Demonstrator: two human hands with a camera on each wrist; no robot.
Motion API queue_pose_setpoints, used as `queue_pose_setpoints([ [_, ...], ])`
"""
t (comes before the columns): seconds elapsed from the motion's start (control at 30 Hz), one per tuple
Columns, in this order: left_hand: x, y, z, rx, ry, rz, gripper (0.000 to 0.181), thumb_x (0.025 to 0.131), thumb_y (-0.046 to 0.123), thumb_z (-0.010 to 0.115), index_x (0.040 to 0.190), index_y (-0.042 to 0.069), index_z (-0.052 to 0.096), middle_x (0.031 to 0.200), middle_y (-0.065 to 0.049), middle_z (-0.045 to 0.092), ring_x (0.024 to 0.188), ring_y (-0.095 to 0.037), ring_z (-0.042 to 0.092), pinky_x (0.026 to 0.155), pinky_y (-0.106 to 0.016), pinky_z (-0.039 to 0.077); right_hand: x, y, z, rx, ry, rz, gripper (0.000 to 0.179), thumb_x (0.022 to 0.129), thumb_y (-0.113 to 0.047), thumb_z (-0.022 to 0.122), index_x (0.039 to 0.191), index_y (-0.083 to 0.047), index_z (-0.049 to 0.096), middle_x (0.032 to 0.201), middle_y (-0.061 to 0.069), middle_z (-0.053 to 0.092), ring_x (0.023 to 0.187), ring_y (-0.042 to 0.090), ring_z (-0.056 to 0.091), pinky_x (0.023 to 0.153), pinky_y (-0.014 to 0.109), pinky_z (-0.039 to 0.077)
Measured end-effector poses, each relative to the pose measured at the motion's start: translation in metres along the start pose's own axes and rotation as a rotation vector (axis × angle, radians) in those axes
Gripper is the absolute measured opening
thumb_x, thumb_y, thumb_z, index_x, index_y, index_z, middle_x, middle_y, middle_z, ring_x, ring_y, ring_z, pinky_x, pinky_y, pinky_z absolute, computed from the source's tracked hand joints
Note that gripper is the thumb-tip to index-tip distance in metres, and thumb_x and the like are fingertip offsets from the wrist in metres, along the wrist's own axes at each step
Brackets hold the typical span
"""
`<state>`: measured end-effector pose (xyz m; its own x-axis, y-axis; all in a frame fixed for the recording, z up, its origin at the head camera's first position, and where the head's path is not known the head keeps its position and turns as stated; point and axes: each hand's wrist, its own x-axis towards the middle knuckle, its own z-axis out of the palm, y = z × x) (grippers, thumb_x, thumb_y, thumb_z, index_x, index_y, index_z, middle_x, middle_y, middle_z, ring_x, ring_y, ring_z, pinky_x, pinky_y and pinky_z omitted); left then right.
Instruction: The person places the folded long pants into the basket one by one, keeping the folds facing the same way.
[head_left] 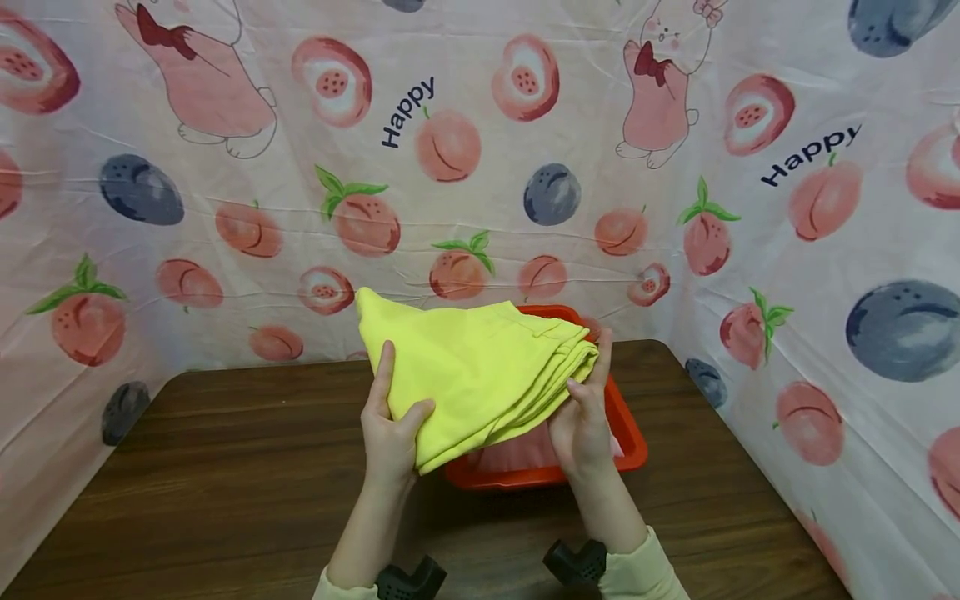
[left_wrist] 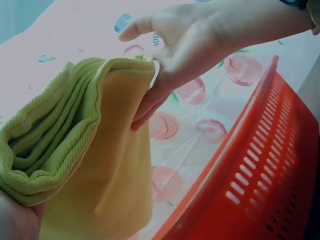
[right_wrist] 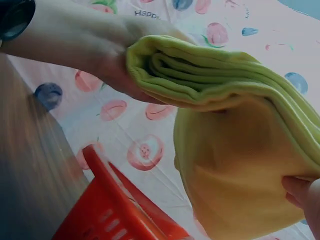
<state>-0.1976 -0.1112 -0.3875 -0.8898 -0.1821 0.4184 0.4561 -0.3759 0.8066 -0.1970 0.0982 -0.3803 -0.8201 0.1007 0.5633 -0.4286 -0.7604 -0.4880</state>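
A folded yellow cloth (head_left: 472, 358), layered thickly along its lower right edge, is held in the air between both hands. My left hand (head_left: 392, 433) grips its left side, thumb in front on the fabric. At the right end, my right hand (head_left: 585, 429) holds the stacked layers, with fingers partly behind them. The left wrist view shows the folds of the yellow cloth (left_wrist: 75, 115) end-on, with the right hand (left_wrist: 182, 55) at its far edge. In the right wrist view, the left hand (right_wrist: 120, 65) is partly hidden behind the cloth (right_wrist: 230, 160).
Behind and below the cloth, a red slotted plastic basket (head_left: 633, 425) stands on the dark wooden table (head_left: 247, 475). Pink fabric (head_left: 517, 452) lies inside it. A fruit-and-rabbit patterned sheet (head_left: 465, 217) hangs behind the table and along its sides.
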Motion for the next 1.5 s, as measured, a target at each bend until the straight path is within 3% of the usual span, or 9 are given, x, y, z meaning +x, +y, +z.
queue_pose_setpoints([
  [0.17,-0.005,-0.001,0.003,0.093,-0.012,0.084,0.085,0.077,-0.019,0.059,0.149,0.019,0.037,0.152,0.0,0.029,0.114,-0.021,0.04,0.081,-0.021,0.047,-0.003,0.005,0.003,-0.108,0.002,0.024,0.087,0.088,0.009,0.037,0.154,-0.034,0.001,0.157,0.001,-0.004,0.143,0.023,0.006,0.111,0.036,0.024],
  [0.37,-0.008,-0.003,0.005,0.17,-0.012,0.211,0.083,0.075,-0.018,0.062,0.148,0.014,0.039,0.148,-0.01,0.034,0.113,-0.021,0.042,0.083,-0.02,0.045,-0.006,0.01,0.007,-0.174,0.007,0.147,0.085,0.088,0.011,0.042,0.155,-0.022,0.003,0.156,0.003,0.0,0.139,0.027,0.014,0.103,0.031,0.037],
  [0.57,-0.011,-0.005,0.005,0.234,-0.015,0.337,0.083,0.074,-0.019,0.063,0.147,0.009,0.038,0.141,-0.017,0.036,0.11,-0.02,0.044,0.083,-0.019,0.044,-0.011,0.018,0.013,-0.289,0.033,0.257,0.081,0.09,0.009,0.049,0.155,-0.019,0.009,0.155,0.004,0.008,0.132,0.028,0.028,0.096,0.031,0.044],
  [0.77,-0.013,-0.007,0.004,0.28,-0.035,0.397,0.083,0.073,-0.022,0.063,0.147,0.006,0.037,0.144,-0.016,0.034,0.117,-0.019,0.044,0.087,-0.02,0.043,-0.014,0.022,0.016,-0.406,0.063,0.3,0.073,0.093,0.003,0.053,0.154,-0.015,0.018,0.152,0.009,0.017,0.126,0.028,0.038,0.092,0.032,0.047],
  [1.1,-0.013,-0.009,0.006,0.266,-0.082,0.379,0.085,0.072,-0.02,0.066,0.147,0.007,0.038,0.147,-0.017,0.033,0.122,-0.022,0.041,0.093,-0.021,0.041,-0.01,0.016,0.011,-0.451,0.089,0.235,0.082,0.082,0.018,0.047,0.153,-0.016,0.025,0.151,0.007,0.018,0.125,0.027,0.035,0.087,0.031,0.05],
  [1.37,-0.008,-0.005,0.004,-0.075,-0.188,0.174,0.091,0.079,-0.021,0.056,0.154,0.017,0.021,0.147,-0.017,0.026,0.118,-0.024,0.046,0.088,-0.029,0.049,-0.005,0.009,0.002,-0.53,0.11,0.157,0.086,0.077,0.023,0.042,0.151,-0.018,0.032,0.153,0.0,0.019,0.125,0.021,0.032,0.084,0.024,0.048],
  [1.5,-0.001,-0.002,-0.001,-0.136,-0.206,0.152,0.084,0.085,-0.013,0.047,0.155,0.02,0.012,0.148,-0.016,0.023,0.119,-0.024,0.044,0.09,-0.03,0.047,-0.002,0.004,-0.001,-0.509,0.084,0.136,0.087,0.076,0.024,0.041,0.152,-0.018,0.031,0.154,-0.002,0.018,0.13,0.019,0.028,0.09,0.024,0.046],
])
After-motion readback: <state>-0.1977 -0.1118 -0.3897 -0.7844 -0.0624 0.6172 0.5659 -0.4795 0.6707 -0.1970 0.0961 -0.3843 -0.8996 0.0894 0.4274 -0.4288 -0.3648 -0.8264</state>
